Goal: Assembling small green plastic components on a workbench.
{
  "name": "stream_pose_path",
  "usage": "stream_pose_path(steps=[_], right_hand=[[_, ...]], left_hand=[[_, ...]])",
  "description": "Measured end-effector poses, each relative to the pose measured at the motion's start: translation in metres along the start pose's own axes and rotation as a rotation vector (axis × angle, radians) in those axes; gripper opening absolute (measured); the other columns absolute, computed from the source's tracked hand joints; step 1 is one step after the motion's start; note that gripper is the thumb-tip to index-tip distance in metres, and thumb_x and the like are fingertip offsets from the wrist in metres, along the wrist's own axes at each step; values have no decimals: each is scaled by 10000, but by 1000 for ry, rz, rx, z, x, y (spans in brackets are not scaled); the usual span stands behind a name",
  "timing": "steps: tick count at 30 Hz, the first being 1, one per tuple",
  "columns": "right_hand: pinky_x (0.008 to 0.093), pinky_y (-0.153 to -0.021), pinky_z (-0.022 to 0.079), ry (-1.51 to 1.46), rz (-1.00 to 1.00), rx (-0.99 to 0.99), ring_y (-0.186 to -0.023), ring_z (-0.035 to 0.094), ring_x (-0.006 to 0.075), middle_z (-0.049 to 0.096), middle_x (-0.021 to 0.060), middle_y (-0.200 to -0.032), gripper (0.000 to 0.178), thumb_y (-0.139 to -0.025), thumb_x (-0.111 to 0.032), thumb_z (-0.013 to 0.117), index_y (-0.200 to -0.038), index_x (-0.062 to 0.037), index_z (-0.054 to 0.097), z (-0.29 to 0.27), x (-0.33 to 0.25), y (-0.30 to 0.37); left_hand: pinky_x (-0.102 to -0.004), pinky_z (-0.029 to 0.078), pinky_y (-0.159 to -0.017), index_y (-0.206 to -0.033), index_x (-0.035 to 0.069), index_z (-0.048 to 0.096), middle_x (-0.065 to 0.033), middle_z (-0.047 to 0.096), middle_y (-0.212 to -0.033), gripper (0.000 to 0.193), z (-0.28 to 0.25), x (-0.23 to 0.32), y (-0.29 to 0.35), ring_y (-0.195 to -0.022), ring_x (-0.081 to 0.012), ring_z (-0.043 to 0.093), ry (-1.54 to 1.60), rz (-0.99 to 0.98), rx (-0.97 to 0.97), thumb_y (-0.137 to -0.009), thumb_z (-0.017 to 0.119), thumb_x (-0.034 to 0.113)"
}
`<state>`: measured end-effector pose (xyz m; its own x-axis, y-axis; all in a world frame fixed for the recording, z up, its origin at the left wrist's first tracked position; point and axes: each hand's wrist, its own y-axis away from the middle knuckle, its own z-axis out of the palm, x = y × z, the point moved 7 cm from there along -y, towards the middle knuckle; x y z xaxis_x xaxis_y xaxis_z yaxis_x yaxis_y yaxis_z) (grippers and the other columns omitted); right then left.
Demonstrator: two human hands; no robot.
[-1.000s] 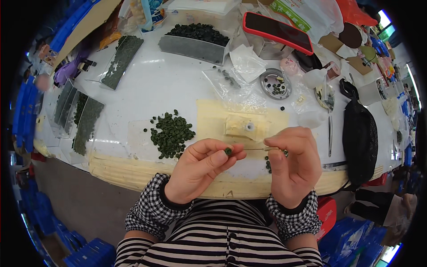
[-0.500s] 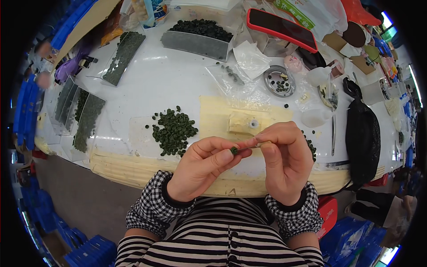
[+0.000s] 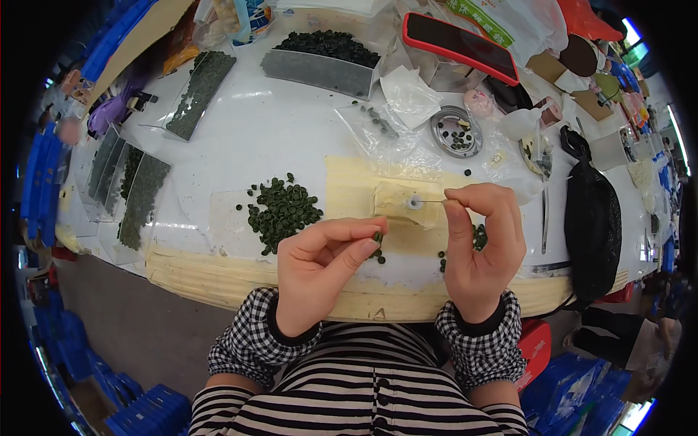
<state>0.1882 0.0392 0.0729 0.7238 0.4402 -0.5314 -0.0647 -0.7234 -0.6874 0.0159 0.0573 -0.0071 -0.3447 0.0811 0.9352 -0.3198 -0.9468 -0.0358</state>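
Note:
My left hand (image 3: pixel 323 265) is closed in a pinch, with a small dark green round piece (image 3: pixel 377 237) between thumb and fingertips. Between the thumb and forefinger of my right hand (image 3: pixel 483 247) is a thin metal needle (image 3: pixel 433 201). It points left, its tip at the small white nozzle (image 3: pixel 414 201) on a block wrapped in yellowish tape (image 3: pixel 389 203). A heap of dark green round pieces (image 3: pixel 283 216) lies left of my left hand. More loose green pieces (image 3: pixel 480 237) show beside my right hand, partly hidden by it.
Clear trays of green pieces (image 3: pixel 145 196) stand at the left, and a larger bin (image 3: pixel 320 73) at the back. Farther right are a round metal dish (image 3: pixel 456 132), a red-cased phone (image 3: pixel 462 47), tweezers (image 3: pixel 545 221) and a black mesh pouch (image 3: pixel 595 225).
My hands have moved apart. The right has carried the needle up and away to the white nozzle; the left has shifted slightly left, still pinching a green piece.

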Motion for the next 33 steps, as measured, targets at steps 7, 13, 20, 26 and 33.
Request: stream_pose_path(steps=[7, 13, 20, 26, 33], right_hand=[[358, -680, 458, 198, -23, -129, -788, 556, 270, 597, 84, -857, 220, -766, -28, 724, -978, -11, 668, 16, 1, 4], [340, -690, 446, 32, 52, -205, -778, 545, 248, 602, 74, -855, 360, -744, 6, 708, -1102, -31, 695, 5, -18, 23], [325, -714, 456, -220, 39, -285, -796, 554, 243, 627, 79, -879, 383, -748, 17, 707, -1128, -27, 694, 20, -23, 37], [321, -718, 458, -272, 47, -299, -789, 553, 240, 620, 77, -871, 381, -745, 22, 710, -1124, -23, 698, 23, -20, 39], [311, -687, 456, -322, 78, -307, -770, 549, 239, 609, 78, -856, 378, -749, 31, 708, -1124, -13, 695, 24, -18, 41]], left_hand=[[-293, 519, -884, -1051, -42, 651, -177, 669, -1099, 191, 2, 16, 4, -1041, -213, 644, -287, 227, 25, -872, 614, -101], [-273, 553, -803, -1012, -29, 694, -159, 696, -1054, 192, 0, 18, 3, -954, -187, 674, -255, 256, 64, -831, 665, -88], [-273, 557, -785, -1009, -22, 696, -154, 701, -1051, 198, 1, 19, 3, -928, -189, 684, -279, 301, 52, -826, 667, -91], [-271, 557, -776, -1010, -10, 703, -156, 706, -1042, 215, 2, 24, 3, -909, -198, 693, -365, 350, 34, -816, 670, -96], [-265, 556, -768, -1013, -5, 709, -155, 706, -1044, 218, 4, 28, 4, -904, -199, 695, -420, 369, 22, -815, 674, -89]])
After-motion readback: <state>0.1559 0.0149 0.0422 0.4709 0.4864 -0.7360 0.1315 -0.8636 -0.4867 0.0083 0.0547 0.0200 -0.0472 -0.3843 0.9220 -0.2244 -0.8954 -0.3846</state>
